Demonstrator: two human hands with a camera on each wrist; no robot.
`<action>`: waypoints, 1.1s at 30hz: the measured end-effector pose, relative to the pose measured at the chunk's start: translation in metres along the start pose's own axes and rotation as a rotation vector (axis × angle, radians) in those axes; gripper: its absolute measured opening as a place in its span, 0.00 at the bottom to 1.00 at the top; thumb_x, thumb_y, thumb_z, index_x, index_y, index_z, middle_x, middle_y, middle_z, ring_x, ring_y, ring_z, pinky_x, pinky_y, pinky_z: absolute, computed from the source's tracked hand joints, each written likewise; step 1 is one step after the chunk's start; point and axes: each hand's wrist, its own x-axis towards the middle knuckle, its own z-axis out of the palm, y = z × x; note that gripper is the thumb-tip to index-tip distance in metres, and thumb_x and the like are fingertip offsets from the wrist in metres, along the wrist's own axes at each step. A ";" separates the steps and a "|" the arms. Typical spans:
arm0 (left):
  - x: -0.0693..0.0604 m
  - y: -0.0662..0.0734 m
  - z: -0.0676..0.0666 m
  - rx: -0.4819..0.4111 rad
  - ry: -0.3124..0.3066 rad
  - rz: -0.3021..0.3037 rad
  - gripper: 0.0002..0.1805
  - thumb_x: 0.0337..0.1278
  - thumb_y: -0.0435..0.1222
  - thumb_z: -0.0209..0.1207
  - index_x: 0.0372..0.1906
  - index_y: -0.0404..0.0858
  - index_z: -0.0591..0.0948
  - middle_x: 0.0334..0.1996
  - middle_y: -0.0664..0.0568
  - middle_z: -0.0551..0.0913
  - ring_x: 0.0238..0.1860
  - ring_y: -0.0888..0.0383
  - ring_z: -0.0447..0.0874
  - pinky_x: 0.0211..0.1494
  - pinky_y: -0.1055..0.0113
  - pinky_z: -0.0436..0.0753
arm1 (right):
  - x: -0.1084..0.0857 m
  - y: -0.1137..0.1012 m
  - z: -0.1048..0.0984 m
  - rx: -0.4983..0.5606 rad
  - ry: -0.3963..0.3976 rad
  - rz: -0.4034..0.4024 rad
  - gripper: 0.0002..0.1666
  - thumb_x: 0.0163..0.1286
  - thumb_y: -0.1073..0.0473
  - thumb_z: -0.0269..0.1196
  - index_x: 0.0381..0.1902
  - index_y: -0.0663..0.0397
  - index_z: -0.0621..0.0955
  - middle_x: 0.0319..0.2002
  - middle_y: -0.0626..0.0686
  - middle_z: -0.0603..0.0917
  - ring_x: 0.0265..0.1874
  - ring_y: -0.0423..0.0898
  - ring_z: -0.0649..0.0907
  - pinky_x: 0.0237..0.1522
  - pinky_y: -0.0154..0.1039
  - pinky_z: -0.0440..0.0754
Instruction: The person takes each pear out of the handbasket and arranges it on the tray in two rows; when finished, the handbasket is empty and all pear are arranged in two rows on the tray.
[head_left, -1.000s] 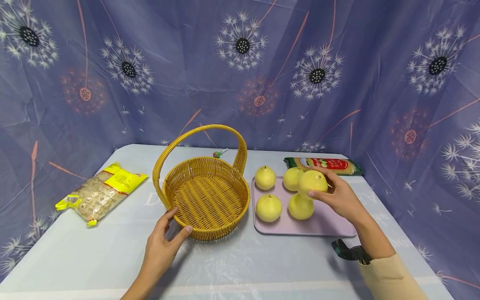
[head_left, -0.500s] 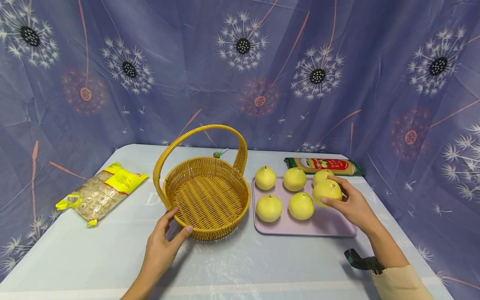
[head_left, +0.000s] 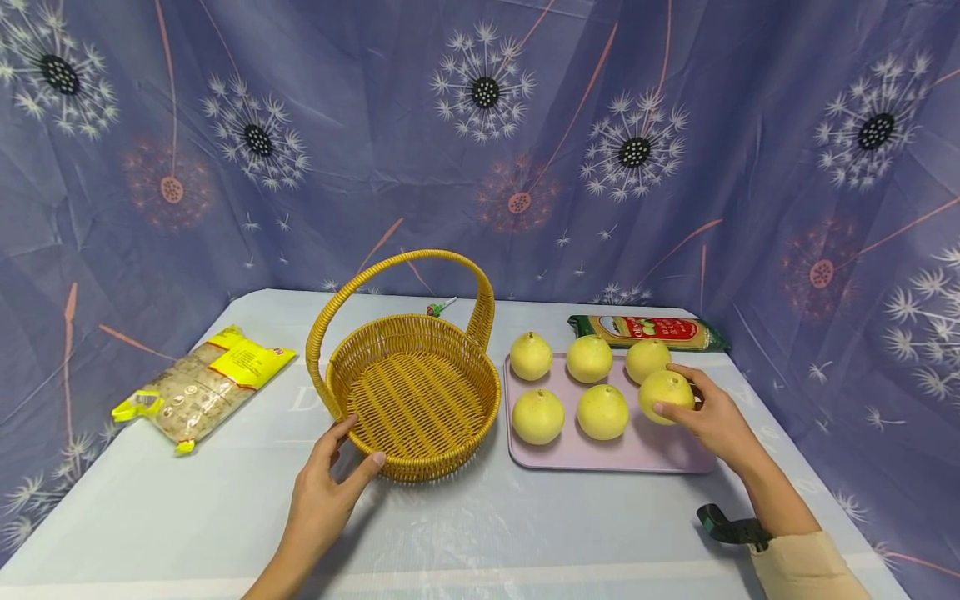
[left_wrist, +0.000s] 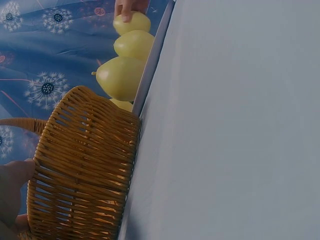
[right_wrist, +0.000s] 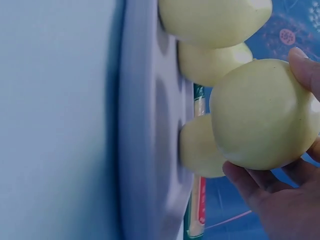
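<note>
A round yellow pear [head_left: 666,397] is in my right hand [head_left: 716,421], which grips it between thumb and fingers. In the right wrist view that pear [right_wrist: 262,115] hangs slightly above the purple tray [right_wrist: 137,125]. Several more pears stand on the tray [head_left: 551,460] in two rows, the nearest being the back-right pear [head_left: 647,360]. My left hand [head_left: 324,492] holds the near-left rim of a golden wicker basket [head_left: 420,400] with a tall handle; nothing lies inside. The left wrist view has the basket's woven side [left_wrist: 85,165], with part of the hand [left_wrist: 12,190] at its rim.
Behind the tray lies a green-and-red pack of noodles [head_left: 660,332]. A clear bag with yellow ends [head_left: 213,383] rests at the left, and a small lollipop [head_left: 438,307] lies behind the basket. A patterned curtain [head_left: 375,150] encloses the table.
My right hand has carried the pear rightward and lower, from above the middle pears to the tray's front-right part. The left hand and basket have not moved.
</note>
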 end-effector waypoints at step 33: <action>0.000 0.002 0.000 0.000 -0.008 -0.030 0.38 0.57 0.53 0.60 0.69 0.46 0.62 0.70 0.43 0.62 0.69 0.40 0.61 0.70 0.42 0.65 | -0.010 0.027 0.002 -0.044 -0.114 0.079 0.47 0.63 0.41 0.62 0.70 0.61 0.59 0.59 0.66 0.71 0.53 0.56 0.73 0.40 0.26 0.74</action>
